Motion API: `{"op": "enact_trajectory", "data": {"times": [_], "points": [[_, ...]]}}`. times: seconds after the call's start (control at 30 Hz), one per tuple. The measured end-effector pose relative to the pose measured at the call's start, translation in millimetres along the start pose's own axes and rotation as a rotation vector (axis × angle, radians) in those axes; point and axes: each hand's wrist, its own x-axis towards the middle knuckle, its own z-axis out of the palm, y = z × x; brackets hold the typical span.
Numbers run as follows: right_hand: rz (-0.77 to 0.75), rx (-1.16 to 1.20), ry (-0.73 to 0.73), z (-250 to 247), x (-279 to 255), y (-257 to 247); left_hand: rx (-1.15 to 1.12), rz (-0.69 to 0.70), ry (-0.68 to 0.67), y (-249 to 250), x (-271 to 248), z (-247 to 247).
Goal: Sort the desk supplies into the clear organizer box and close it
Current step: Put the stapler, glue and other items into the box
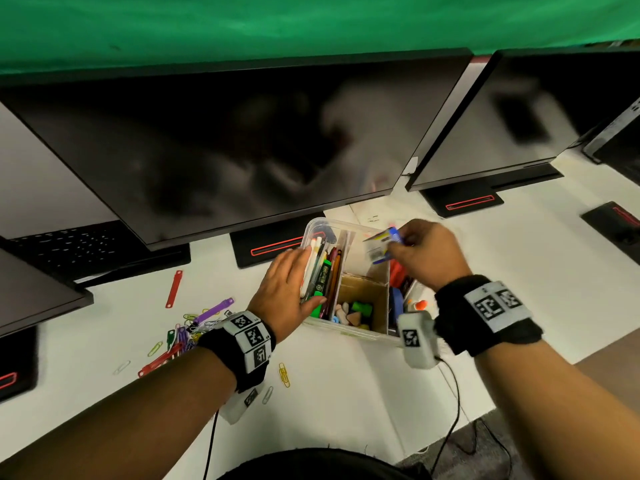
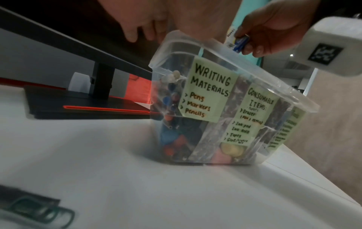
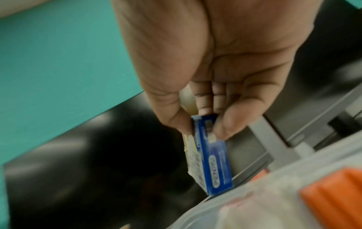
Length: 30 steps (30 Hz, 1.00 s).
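The clear organizer box (image 1: 313, 226) (image 2: 231, 51) stands open on the white desk, with pens and markers (image 1: 322, 271) in its left compartment and erasers (image 1: 353, 311) in a cardboard-lined one. My left hand (image 1: 294, 292) lies flat with straight fingers on the box's left rim and the pens. My right hand (image 1: 420, 252) (image 2: 260, 38) (image 3: 203, 124) pinches a small blue and white pack (image 1: 381, 245) (image 2: 238, 42) (image 3: 213, 162) over the box's far middle compartment. Green paper labels (image 2: 207, 91) on the box front read "Writing materials" and "Consumable items".
Coloured paper clips and plastic fasteners (image 1: 183, 330) lie scattered on the desk left of the box, with a red fastener (image 1: 174, 289) farther back. Dark monitors (image 1: 225, 143) and their stands (image 1: 273, 245) rise right behind the box. The desk edge falls away at the right.
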Motion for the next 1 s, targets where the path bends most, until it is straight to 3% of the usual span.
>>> {"op": "enact_trajectory", "data": {"times": [0.1,0.23,0.47,0.7,1.0], "points": [[0.010,-0.212,0.025,-18.7,17.8,15.4,0.089,-0.054,-0.150,-5.7,2.1,2.8],[0.015,-0.532,-0.158,-9.1,31.3,28.3,0.125,-0.062,-0.250,-6.7,5.0,-0.3],[0.063,-0.789,-0.304,9.8,52.8,37.8,0.142,-0.085,-0.285,-3.8,4.6,-2.6],[0.046,-0.937,-0.437,28.9,61.3,45.0,0.124,-0.090,-0.291,-3.6,5.3,-3.0],[0.061,-0.896,-0.412,31.6,58.9,45.9,0.104,-0.101,-0.294,-1.0,4.3,-7.5]]}}
